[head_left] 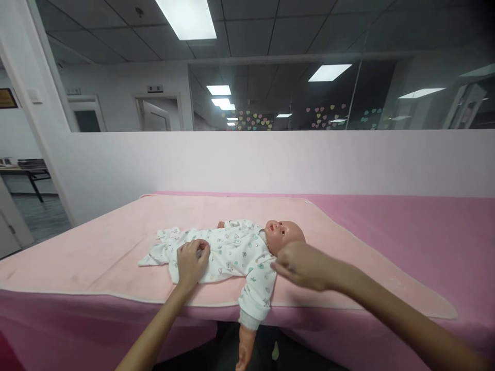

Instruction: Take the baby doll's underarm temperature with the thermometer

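A baby doll [285,234] lies on its back, head to the right, dressed in a white outfit [235,255] with small printed figures. My left hand [193,260] rests over the lower part of the outfit, fingers curled and thumb meeting forefinger; whatever is between the fingertips is hidden. At the doll's near shoulder, below its head, is my right hand [303,265], closed and slightly blurred, its fingertips at the edge of the cloth. The doll's near arm [246,345] hangs over the front edge, sleeve down to the wrist. The outfit's lower end lies flat and loose at the left.
A light pink blanket [96,247] lies under the doll on a darker pink table cover [444,242]. Behind it stands a low white partition [270,162] with glass above. A dark table [27,172] is beyond, at far left.
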The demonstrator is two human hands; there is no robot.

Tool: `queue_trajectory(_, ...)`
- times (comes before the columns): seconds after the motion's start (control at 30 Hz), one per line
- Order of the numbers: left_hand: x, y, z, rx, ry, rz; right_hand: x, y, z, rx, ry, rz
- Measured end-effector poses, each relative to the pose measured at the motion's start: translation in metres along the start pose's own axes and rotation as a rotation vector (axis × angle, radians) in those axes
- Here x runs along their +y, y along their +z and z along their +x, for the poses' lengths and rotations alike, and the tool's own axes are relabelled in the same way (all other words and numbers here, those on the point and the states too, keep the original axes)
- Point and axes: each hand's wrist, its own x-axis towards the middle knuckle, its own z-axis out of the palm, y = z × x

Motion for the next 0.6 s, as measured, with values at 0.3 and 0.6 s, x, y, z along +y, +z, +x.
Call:
queue_trajectory(0.3, 0.000, -0.001, 0.000, 0.000, 0.016, -0.001, -0.009, 0.007, -0.026, -0.137, 0.501, 0.344)
queue_trajectory(0.6, -0.001, -0.001, 0.000, -0.006, 0.013, -0.005, -0.005, 0.006, -0.029, -0.284, 0.566, 0.542)
